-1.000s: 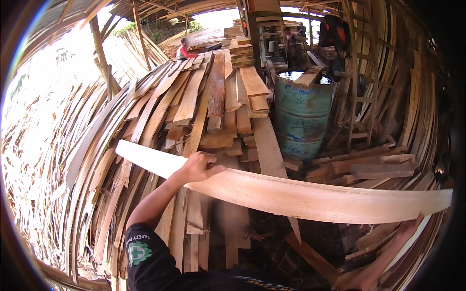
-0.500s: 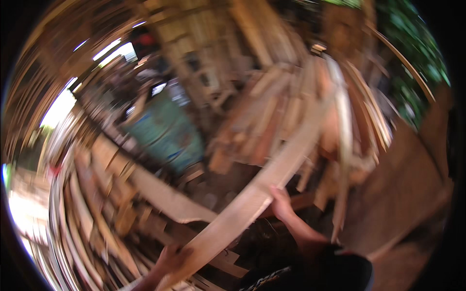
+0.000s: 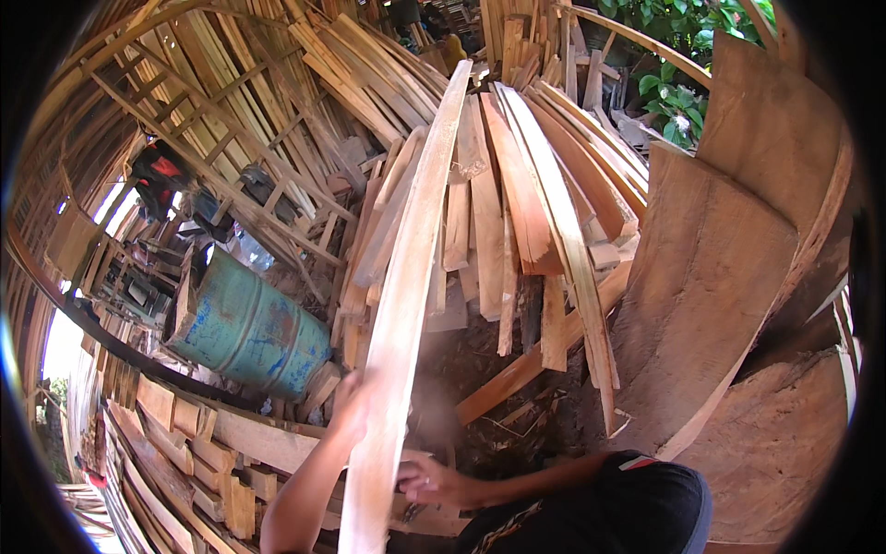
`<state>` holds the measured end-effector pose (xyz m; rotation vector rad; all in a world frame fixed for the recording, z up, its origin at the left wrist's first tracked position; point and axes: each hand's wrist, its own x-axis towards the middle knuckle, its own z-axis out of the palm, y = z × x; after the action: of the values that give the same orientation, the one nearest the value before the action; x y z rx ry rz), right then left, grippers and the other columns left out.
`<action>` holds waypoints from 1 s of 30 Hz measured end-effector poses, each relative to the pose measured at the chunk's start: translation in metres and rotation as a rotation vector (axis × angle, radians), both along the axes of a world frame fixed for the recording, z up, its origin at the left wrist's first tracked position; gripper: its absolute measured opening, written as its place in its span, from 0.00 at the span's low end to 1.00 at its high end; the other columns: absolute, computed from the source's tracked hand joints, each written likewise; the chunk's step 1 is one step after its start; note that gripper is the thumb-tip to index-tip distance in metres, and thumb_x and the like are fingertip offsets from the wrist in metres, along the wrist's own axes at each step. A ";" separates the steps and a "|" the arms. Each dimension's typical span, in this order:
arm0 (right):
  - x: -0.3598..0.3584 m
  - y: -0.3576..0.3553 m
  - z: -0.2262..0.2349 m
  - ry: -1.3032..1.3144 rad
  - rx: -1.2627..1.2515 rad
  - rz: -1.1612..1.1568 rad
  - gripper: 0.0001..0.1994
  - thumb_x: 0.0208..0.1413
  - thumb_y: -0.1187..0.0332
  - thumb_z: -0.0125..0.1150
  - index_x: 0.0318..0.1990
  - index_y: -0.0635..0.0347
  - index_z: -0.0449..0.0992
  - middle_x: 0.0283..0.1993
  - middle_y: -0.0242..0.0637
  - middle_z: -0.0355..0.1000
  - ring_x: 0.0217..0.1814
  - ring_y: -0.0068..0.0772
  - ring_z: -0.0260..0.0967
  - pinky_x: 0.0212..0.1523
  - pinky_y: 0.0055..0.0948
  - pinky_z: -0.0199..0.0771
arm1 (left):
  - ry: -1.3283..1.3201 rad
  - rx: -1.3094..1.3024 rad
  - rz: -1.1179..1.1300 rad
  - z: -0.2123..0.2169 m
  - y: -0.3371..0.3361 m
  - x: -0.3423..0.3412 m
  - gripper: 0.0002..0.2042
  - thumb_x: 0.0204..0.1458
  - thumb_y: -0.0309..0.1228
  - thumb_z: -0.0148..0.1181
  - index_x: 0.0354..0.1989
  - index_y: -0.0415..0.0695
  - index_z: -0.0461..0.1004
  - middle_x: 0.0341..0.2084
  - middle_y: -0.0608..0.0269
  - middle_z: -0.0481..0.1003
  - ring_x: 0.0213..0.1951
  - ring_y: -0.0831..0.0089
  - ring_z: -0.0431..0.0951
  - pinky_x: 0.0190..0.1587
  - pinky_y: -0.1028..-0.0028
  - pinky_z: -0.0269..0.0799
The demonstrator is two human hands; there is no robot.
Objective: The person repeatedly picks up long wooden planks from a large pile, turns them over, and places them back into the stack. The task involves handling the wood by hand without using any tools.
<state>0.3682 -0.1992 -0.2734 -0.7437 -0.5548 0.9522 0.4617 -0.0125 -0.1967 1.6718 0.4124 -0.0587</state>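
step: mid-carry, long pale wooden plank (image 3: 406,277) running 6 to 12 o'clock
left hand (image 3: 351,402): fingers wrapped on plank's left edge
right hand (image 3: 426,480): fingers curled at its right edge
next: likely lowering onto stacked board pile (image 3: 526,185), 12 o'clock

drum (image 3: 249,331) left of plank (image 3: 406,277) | plank pile (image 3: 526,194) behind | slabs (image 3: 711,268) right

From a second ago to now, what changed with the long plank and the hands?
The long pale plank swung from lying crosswise to pointing away, onto the stacked boards. The view turned too, putting the blue drum at left. Both the left hand and right hand stay on the plank.
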 end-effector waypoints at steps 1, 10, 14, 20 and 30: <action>-0.013 0.011 -0.022 -0.040 -0.017 0.008 0.40 0.55 0.65 0.61 0.68 0.60 0.41 0.64 0.48 0.56 0.64 0.37 0.56 0.62 0.38 0.59 | 0.024 -0.005 -0.006 -0.009 -0.007 0.025 0.12 0.53 0.33 0.60 0.40 0.38 0.74 0.31 0.63 0.76 0.35 0.75 0.75 0.39 0.73 0.71; 0.027 0.009 -0.040 -0.150 -0.094 -0.699 0.29 0.54 0.73 0.59 0.61 0.67 0.54 0.54 0.43 0.66 0.54 0.29 0.66 0.54 0.30 0.67 | -0.099 0.169 -0.094 -0.074 -0.060 0.138 0.22 0.52 0.41 0.61 0.48 0.35 0.71 0.43 0.48 0.74 0.46 0.66 0.72 0.48 0.70 0.66; 0.104 -0.005 -0.030 -0.163 -0.243 -0.745 0.26 0.52 0.74 0.60 0.58 0.70 0.60 0.46 0.43 0.72 0.52 0.31 0.68 0.53 0.31 0.68 | -0.047 0.395 -0.130 -0.025 -0.070 0.140 0.35 0.52 0.44 0.61 0.62 0.35 0.56 0.60 0.41 0.60 0.55 0.59 0.67 0.54 0.68 0.63; 0.302 -0.039 -0.059 0.137 -0.317 -0.915 0.12 0.45 0.74 0.56 0.38 0.69 0.76 0.38 0.43 0.75 0.36 0.31 0.73 0.37 0.31 0.74 | 0.099 0.498 -0.384 0.033 -0.063 0.052 0.40 0.54 0.46 0.58 0.66 0.36 0.44 0.63 0.41 0.53 0.60 0.56 0.64 0.59 0.62 0.61; 0.372 -0.071 -0.127 0.297 -0.130 -0.865 0.10 0.46 0.72 0.59 0.38 0.66 0.74 0.31 0.40 0.73 0.31 0.35 0.73 0.34 0.35 0.75 | 0.457 -0.293 -0.316 -0.057 -0.064 -0.064 0.24 0.54 0.38 0.60 0.56 0.39 0.65 0.45 0.59 0.73 0.45 0.73 0.74 0.47 0.70 0.71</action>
<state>0.7407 -0.2699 -0.4000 -0.8315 0.1119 0.2743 0.3979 -0.0760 -0.2538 1.4114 0.4510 -0.7128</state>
